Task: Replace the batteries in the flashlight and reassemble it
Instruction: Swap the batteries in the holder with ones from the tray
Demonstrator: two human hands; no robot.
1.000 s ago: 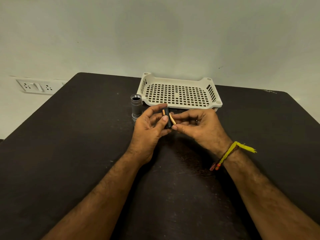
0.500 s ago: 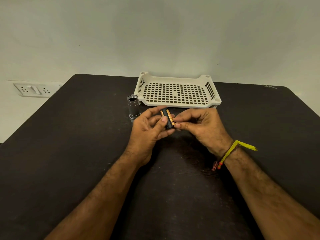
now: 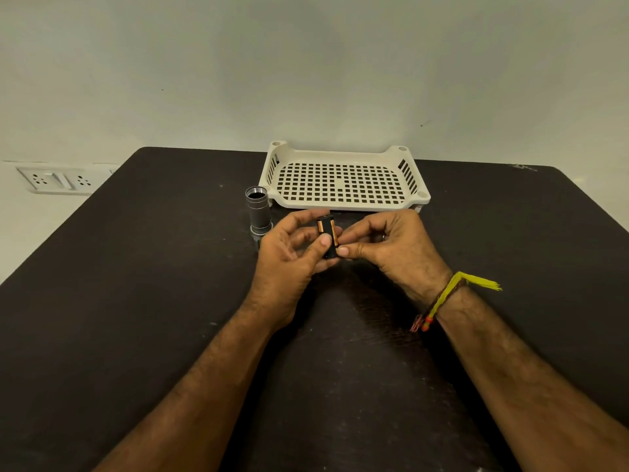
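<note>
Since earlier, black battery holder with copper-banded cells (image 3: 327, 237) turned upright; I see left hand (image 3: 292, 253) gripping it mid-table, right hand (image 3: 384, 248) pinching its side, seating cells. Grey flashlight tube (image 3: 257, 212) waits far-left.

So the table (image 3: 143, 301) we're looking at has a dark, matt top, kinda rough and scuffed with pale specks. The tray (image 3: 343, 204) looks like cream plastic, smooth with a soft sheen, its floor a grid of holes. The flashlight body (image 3: 258, 212) reads as grey metal, satin with a shinier rim. The battery holder (image 3: 327, 236) looks black plastic with glossy copper-coloured bits. We'd call the wristband (image 3: 446, 298) woven thread, yellow and fuzzy, and the wall (image 3: 306, 69) flat matt paint
</note>
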